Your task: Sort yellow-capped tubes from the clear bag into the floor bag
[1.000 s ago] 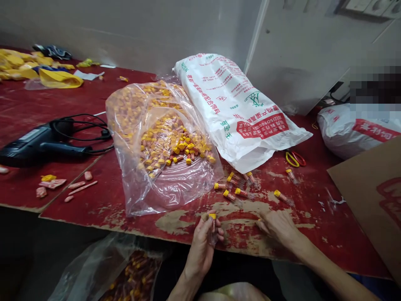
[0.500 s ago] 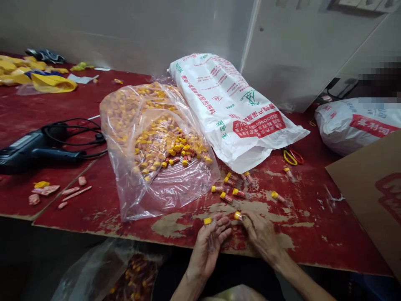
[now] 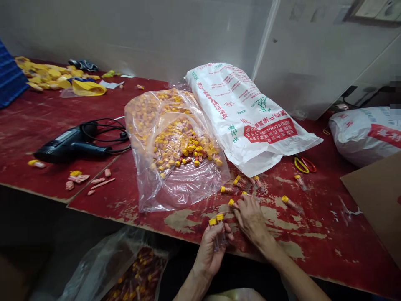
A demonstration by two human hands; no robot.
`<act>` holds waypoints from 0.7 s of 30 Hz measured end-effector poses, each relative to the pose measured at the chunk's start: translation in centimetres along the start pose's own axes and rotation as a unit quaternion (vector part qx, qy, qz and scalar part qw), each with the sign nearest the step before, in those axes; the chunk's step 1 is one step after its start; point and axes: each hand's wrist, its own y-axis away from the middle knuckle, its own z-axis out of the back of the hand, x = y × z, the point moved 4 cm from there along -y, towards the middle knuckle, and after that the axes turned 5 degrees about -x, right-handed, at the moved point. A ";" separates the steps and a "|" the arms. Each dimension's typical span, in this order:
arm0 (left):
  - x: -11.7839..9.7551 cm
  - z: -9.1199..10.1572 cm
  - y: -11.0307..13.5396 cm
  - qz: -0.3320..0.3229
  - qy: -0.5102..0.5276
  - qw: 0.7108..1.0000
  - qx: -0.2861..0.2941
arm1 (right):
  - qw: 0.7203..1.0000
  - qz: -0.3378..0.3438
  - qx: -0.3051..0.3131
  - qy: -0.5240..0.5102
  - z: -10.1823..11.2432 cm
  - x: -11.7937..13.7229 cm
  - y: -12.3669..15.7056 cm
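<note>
Nearby, a clear plastic bag (image 3: 184,190) holds yellow-capped tubes (image 3: 183,152), the left hand (image 3: 209,251) gripping two, the right hand (image 3: 250,221) pinching one.

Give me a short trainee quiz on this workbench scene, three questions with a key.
1. How many yellow-capped tubes does the left hand hold?
2. True or false: the right hand holds the scissors.
3. Fill in the blank: in the head view, the black corded tool lies to the ____ of the clear plastic bag.

Key: 1. Two. 2. False. 3. Left.
</note>
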 end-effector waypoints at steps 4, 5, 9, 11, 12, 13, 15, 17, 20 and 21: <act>0.1 0.1 -0.1 0.002 -0.004 1.000 0.002 | 0.986 -0.018 0.159 -0.056 2.6 -2.0 1.4; 0.1 0.0 -0.1 0.001 -0.004 1.000 0.001 | 0.979 -0.029 0.203 -0.019 3.2 -2.7 1.5; 0.1 -0.1 -0.2 0.006 -0.012 1.000 -0.013 | 0.941 -0.034 0.317 0.115 3.4 -4.0 1.2; 0.1 -0.1 -0.2 0.014 -0.014 1.000 -0.019 | 0.933 -0.023 0.334 0.133 2.4 -3.7 1.1; 0.1 -0.2 -0.2 0.015 -0.014 1.000 -0.020 | 0.931 -0.023 0.337 0.136 1.9 -3.5 1.1; 0.1 -0.2 -0.3 0.017 -0.014 1.000 -0.018 | 0.931 -0.023 0.338 0.136 1.5 -3.2 1.1; 0.2 -0.4 -0.4 0.019 -0.014 1.000 -0.009 | 0.931 -0.023 0.342 0.127 1.1 -2.9 1.0; 0.3 -0.6 -0.6 0.022 -0.007 1.000 -0.001 | 0.930 -0.025 0.350 0.112 1.1 -2.9 0.9; 0.3 -0.7 -0.8 0.027 0.020 0.999 0.011 | 0.938 -0.038 0.332 0.090 1.2 -3.4 1.0; 0.3 -0.7 -0.8 0.031 0.033 0.999 0.016 | 0.948 -0.042 0.306 0.072 1.2 -3.4 1.2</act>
